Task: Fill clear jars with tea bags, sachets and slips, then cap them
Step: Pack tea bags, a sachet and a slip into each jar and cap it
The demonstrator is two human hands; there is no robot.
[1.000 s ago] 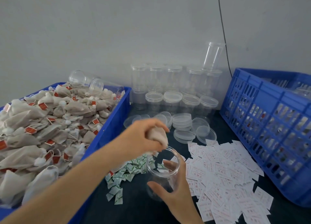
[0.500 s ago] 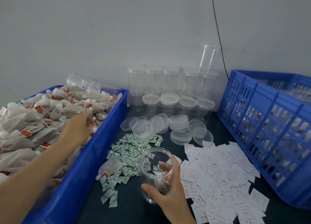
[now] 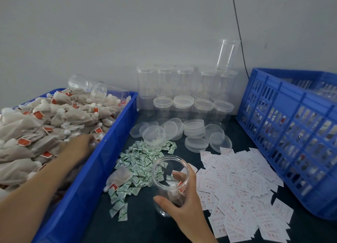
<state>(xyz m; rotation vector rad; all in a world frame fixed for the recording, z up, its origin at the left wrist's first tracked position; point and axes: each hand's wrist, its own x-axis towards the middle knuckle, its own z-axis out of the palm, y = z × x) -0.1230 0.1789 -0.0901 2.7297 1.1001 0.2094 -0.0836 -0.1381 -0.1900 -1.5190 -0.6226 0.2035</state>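
Gripping the jar (image 3: 165, 169) is the right hand (image 3: 184, 204); left hand (image 3: 80, 146), buried in tea bags (image 3: 36, 129), grasp unclear.

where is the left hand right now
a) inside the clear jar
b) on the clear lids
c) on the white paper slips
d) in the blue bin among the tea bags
d: the left hand reaches into the solid blue plastic bin, among its beige tea bags with red tags; the right hand grips the clear plastic jar.
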